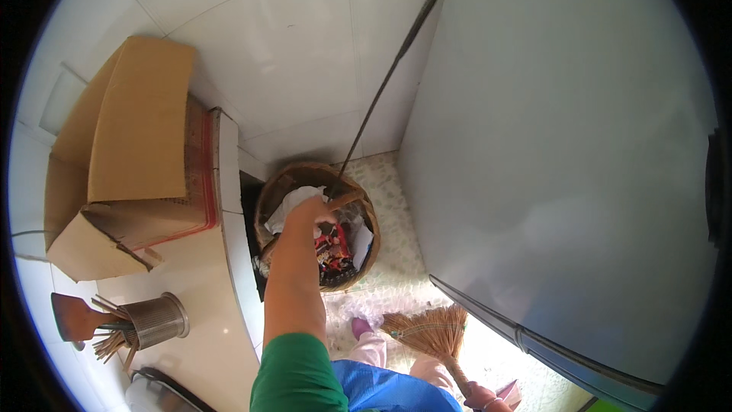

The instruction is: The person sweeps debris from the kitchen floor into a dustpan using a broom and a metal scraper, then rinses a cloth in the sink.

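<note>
A round wicker basket (373,223) stands on the floor by the wall, holding a red and black printed wrapper (333,246), white paper and clear plastic. Into it reaches my left hand (320,214), near the basket's handle (346,199); the forearm partly hides it, and its grip cannot be made out. A long dark rod (372,106) with a thick end leans from the basket against the wall. At the lower right my right hand (481,396) holds the handle of a straw broom (429,329), its bristles spread beside my foot. A pinkish object (509,393) lies by that hand.
Left is a counter (200,280) with an open cardboard box (143,126), a metal utensil holder (155,320) with chopsticks and a spatula, and an appliance (166,392). A large smooth grey panel (549,154) stands at the right. Clear plastic (363,312) lies near my foot.
</note>
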Motion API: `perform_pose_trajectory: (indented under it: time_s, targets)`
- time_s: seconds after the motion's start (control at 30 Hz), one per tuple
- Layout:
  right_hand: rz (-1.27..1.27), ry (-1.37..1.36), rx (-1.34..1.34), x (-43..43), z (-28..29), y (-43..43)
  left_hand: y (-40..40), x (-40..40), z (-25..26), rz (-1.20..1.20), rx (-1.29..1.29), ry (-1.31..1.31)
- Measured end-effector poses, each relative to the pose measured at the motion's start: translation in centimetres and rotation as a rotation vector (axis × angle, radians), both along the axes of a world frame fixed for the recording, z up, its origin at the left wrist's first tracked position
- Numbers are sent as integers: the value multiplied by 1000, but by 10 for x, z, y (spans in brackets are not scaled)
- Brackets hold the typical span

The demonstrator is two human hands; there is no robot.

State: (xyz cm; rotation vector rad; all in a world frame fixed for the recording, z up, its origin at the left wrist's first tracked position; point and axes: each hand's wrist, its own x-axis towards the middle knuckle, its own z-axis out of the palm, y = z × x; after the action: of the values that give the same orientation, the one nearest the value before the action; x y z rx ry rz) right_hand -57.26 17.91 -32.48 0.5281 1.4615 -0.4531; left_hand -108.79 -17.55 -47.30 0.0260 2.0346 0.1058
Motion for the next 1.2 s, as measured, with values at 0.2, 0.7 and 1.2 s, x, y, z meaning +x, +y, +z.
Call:
perform_pose_trajectory:
  time_s: [0.2,0.7,1.2]
  targets:
    - [-112,57,2,49,1,4,55,-1,-8,150,66,771]
    - [55,36,82,52,0,1,23,40,-48,184,-129,518]
    - [-1,63,77,15,11,-5,88,14,-47,34,-72,667]
